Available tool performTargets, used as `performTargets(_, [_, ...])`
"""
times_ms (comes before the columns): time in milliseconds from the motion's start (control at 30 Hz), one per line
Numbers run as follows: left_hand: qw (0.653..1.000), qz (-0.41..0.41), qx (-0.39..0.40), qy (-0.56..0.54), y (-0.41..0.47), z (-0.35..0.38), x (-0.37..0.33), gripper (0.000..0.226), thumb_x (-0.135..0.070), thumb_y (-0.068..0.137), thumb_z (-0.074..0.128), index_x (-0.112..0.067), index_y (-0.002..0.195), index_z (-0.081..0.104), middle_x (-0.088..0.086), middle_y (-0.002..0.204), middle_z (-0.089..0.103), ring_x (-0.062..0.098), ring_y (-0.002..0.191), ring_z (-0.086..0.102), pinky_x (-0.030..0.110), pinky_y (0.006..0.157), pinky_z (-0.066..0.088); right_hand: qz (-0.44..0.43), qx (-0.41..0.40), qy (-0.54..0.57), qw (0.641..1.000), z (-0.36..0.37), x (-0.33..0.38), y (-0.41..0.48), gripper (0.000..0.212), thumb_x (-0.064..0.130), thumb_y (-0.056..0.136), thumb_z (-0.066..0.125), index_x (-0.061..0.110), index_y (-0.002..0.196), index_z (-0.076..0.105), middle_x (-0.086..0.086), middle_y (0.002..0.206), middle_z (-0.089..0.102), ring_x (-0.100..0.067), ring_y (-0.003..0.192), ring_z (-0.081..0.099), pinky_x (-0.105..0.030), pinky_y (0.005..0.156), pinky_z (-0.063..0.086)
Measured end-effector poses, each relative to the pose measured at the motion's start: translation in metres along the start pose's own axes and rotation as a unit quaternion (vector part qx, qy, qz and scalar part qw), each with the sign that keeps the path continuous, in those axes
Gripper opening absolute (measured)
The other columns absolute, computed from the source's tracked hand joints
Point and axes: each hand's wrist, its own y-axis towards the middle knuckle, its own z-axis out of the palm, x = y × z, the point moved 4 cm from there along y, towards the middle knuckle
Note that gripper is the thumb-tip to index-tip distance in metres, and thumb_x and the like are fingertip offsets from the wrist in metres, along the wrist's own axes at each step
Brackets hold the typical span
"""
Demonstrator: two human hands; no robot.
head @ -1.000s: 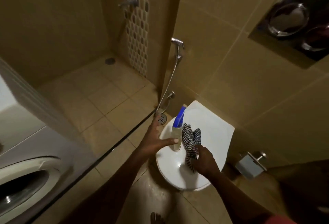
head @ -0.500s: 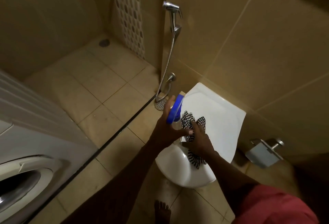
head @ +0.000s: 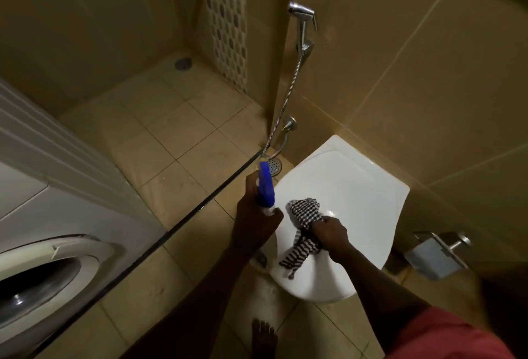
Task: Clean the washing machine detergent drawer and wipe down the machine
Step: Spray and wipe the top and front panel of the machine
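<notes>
Supplies for the job sit on the closed toilet lid [head: 343, 187], likely because it is the nearest flat surface to the washer [head: 57, 244]. That machine stands at the left edge, well apart from both hands, its round door partly in view; its detergent drawer cannot be made out. The left hand [head: 257, 221] wraps around a spray bottle [head: 265, 190] just at the lid's left rim, fingers curled tight on the body below the blue head, which points up and away. The grip looks like one for carrying rather than spraying. The right hand [head: 330, 234] lies knuckles-up on the lid, fingers pinched closed on the middle of a checked cloth [head: 304, 216], whose ends trail loose to either side across the lid. Both forearms reach forward and down from the lower frame, nearly parallel. By the look of it, this is the gathering step, with cleaning of the washer not yet begun.
</notes>
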Motion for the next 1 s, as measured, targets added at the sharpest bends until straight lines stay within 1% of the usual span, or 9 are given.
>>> performTargets(133, [0.999,-0.013,-0.035,0.003,-0.016,-0.049,0.017,0.053,-0.001,0.063,0.075,-0.022,0.108,0.056,0.000,0.101,0.060,0.014,0.094,0.058,0.025,0.083,0.044,0.006,0.125,0.155,0.980,0.026,0.031,-0.031,0.016,0.027,0.088,0.053,0.017,0.089,0.065,-0.006,0.074,0.066,-0.017,0.059,0.057,-0.029,0.061,0.046])
performTargets(233, [0.998,-0.014,-0.062,0.011,-0.033,-0.091,0.022,0.060,0.005,0.064,0.077,-0.035,0.102,0.053,-0.001,0.105,0.059,0.007,0.096,0.056,0.023,0.086,0.045,0.001,0.216,0.252,0.943,0.053,0.065,-0.060,0.033,0.025,0.079,0.051,0.004,0.102,0.063,-0.013,0.083,0.066,-0.024,0.067,0.061,-0.030,0.060,0.047])
performTargets(300, [0.996,-0.029,-0.089,0.008,-0.045,-0.129,0.027,0.056,0.003,0.067,0.079,-0.033,0.103,0.055,0.002,0.105,0.059,0.006,0.093,0.057,0.021,0.083,0.048,0.020,0.284,0.358,0.889,0.077,0.096,-0.085,0.043,0.024,0.075,0.044,0.001,0.107,0.062,-0.019,0.096,0.066,-0.033,0.083,0.062,-0.039,0.074,0.052])
performTargets(367, [0.990,-0.039,-0.133,0.017,-0.058,-0.171,0.031,0.047,-0.004,0.070,0.082,-0.017,0.110,0.059,0.003,0.102,0.061,0.004,0.089,0.058,0.011,0.079,0.047,0.017,0.359,0.416,0.835,0.103,0.130,-0.116,0.050,0.037,0.090,0.041,0.002,0.120,0.060,-0.021,0.111,0.063,-0.037,0.102,0.058,-0.049,0.094,0.049])
performTargets(467, [0.978,-0.048,-0.203,-0.002,-0.078,-0.235,0.028,0.039,-0.016,0.075,0.082,-0.008,0.106,0.061,0.005,0.094,0.065,0.016,0.084,0.062,0.013,0.075,0.048,-0.028,0.431,0.389,0.814,0.142,0.179,-0.166,0.060,0.049,0.093,0.049,0.004,0.133,0.052,-0.023,0.121,0.057,-0.036,0.108,0.055,-0.052,0.101,0.042])
performTargets(600, [0.948,-0.060,-0.305,-0.068,-0.114,-0.334,0.017,0.028,-0.024,0.077,0.081,-0.014,0.096,0.063,0.004,0.088,0.067,0.021,0.084,0.064,0.028,0.079,0.051,-0.095,0.482,0.245,0.836,0.200,0.242,-0.246,0.053,0.024,0.084,0.067,-0.006,0.125,0.053,-0.020,0.104,0.061,-0.030,0.090,0.061,-0.042,0.084,0.053])
performTargets(733, [0.912,-0.095,-0.384,-0.106,-0.150,-0.412,0.029,0.028,-0.033,0.076,0.082,-0.016,0.092,0.065,0.001,0.081,0.068,0.021,0.075,0.064,0.034,0.073,0.053,-0.216,0.446,0.140,0.857,0.245,0.290,-0.303,0.047,0.012,0.073,0.075,-0.005,0.115,0.063,-0.029,0.105,0.065,-0.035,0.087,0.062,-0.043,0.079,0.052])
performTargets(867, [0.858,-0.137,-0.481,-0.113,-0.214,-0.506,0.045,0.027,-0.029,0.079,0.080,-0.009,0.090,0.065,0.005,0.076,0.065,0.021,0.070,0.060,0.029,0.070,0.045,-0.307,0.415,0.148,0.843,0.306,0.340,-0.390,0.024,0.008,0.081,0.067,0.000,0.103,0.071,-0.025,0.097,0.071,-0.035,0.081,0.067,-0.036,0.071,0.054])
performTargets(1000, [0.814,-0.178,-0.541,-0.113,-0.280,-0.581,0.072,0.022,-0.029,0.080,0.079,-0.016,0.077,0.062,0.003,0.068,0.063,0.024,0.066,0.061,0.032,0.067,0.048,-0.314,0.452,0.178,0.816,0.370,0.365,-0.459,0.034,0.016,0.085,0.058,0.004,0.115,0.067,-0.031,0.104,0.066,-0.045,0.093,0.067,-0.051,0.077,0.051])
